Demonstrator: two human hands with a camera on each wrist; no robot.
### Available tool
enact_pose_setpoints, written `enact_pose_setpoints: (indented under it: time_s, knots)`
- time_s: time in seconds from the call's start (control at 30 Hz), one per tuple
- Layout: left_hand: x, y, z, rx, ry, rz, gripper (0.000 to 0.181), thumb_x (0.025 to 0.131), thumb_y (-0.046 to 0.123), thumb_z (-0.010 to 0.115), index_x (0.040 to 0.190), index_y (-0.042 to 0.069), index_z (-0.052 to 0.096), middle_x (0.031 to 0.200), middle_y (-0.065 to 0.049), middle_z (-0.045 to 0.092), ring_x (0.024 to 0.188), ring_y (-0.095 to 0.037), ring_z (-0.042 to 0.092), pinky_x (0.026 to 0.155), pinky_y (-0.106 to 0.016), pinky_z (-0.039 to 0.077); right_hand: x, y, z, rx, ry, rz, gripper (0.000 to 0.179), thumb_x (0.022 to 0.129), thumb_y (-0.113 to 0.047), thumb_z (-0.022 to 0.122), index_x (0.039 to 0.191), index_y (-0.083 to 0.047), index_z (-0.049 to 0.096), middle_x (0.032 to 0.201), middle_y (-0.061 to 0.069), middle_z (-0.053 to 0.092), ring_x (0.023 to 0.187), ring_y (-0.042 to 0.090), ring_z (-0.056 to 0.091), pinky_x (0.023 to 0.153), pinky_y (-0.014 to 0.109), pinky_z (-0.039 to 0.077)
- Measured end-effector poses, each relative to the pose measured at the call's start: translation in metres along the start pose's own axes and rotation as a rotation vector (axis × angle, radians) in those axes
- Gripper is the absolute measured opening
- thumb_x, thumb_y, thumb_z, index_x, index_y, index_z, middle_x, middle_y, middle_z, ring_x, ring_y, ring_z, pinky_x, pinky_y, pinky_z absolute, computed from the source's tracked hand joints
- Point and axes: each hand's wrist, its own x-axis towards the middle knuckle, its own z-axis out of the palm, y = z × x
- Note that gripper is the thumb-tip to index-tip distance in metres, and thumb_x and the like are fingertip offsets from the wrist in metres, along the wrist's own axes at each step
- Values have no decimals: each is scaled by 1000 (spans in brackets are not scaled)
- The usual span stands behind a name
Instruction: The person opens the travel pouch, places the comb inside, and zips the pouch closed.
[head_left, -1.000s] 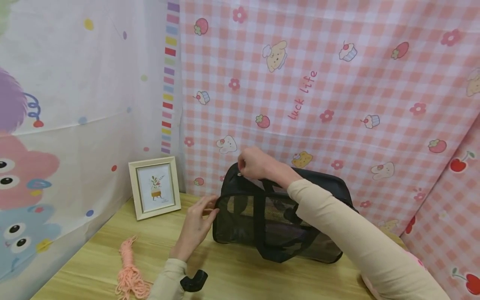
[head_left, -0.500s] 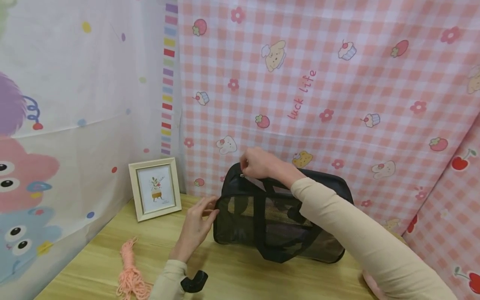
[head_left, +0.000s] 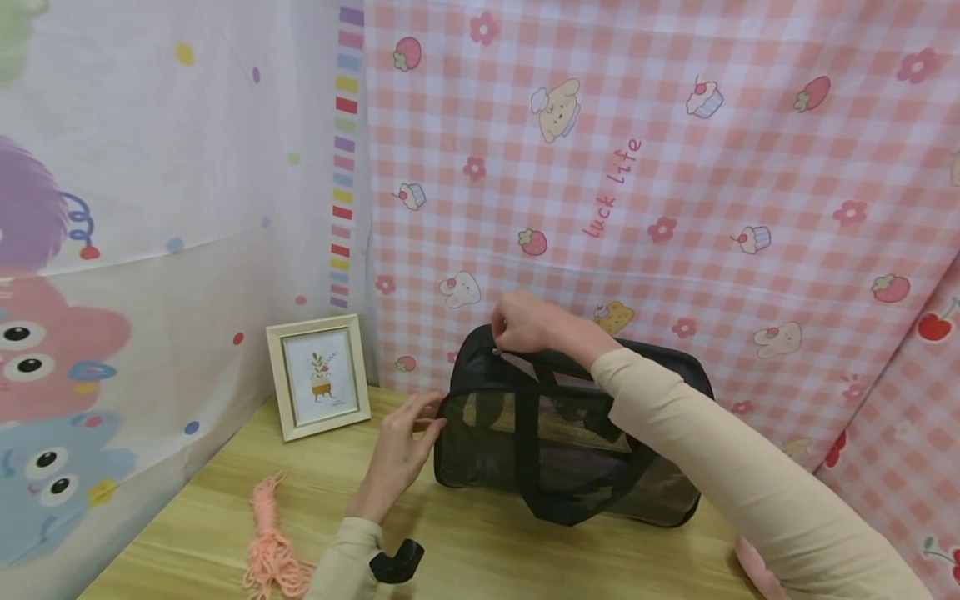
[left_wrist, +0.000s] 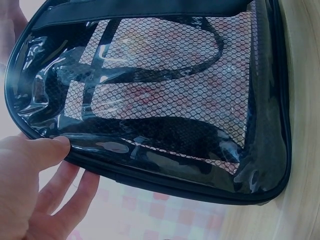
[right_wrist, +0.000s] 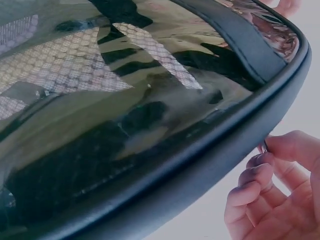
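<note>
Head view is showing one piece of legible writing: "luck life" in pink script on the pink checked backdrop (head_left: 675, 167), upper centre of the frame. No brand or label is readable on the black mesh bag (head_left: 570, 450), which is standing on the wooden table (head_left: 480, 558) at centre frame, against the backdrop.

Your right hand (head_left: 525, 323) is reaching over the bag's top left corner, fingers curled down onto the top edge. Your left hand (head_left: 401, 450) is steadying the bag's left end, fingers fairly straight and relaxed, tips touching the side.

Right wrist view is adding what the head view cannot resolve: your thumb and forefinger (right_wrist: 280, 150) are pinching a small dark tab at the bag's rim, lower right of that frame. I cannot tell for certain that it is a zip pull.

Left wrist view is showing your thumb (left_wrist: 47, 150) pressing on the glossy edge at lower left, with the mesh panel and looped straps visible through it.

Only the head view is showing a framed plant picture (head_left: 320, 375) left of the bag and a pink cord bundle (head_left: 272, 542) at lower left.
</note>
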Motion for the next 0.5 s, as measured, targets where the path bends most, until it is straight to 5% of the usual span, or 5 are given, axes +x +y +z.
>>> enact_pose_setpoints:
  time_s: [0.5]
  knots:
    - [-1, 3, 0, 23, -3, -28, 32, 81, -10, 69, 109, 2, 64, 98, -9, 65, 81, -21, 66, 68, -30, 58, -6, 8, 1, 24, -45, -3, 15, 83, -3, 59, 77, -6, 72, 72, 2, 65, 60, 12, 52, 57, 25, 48]
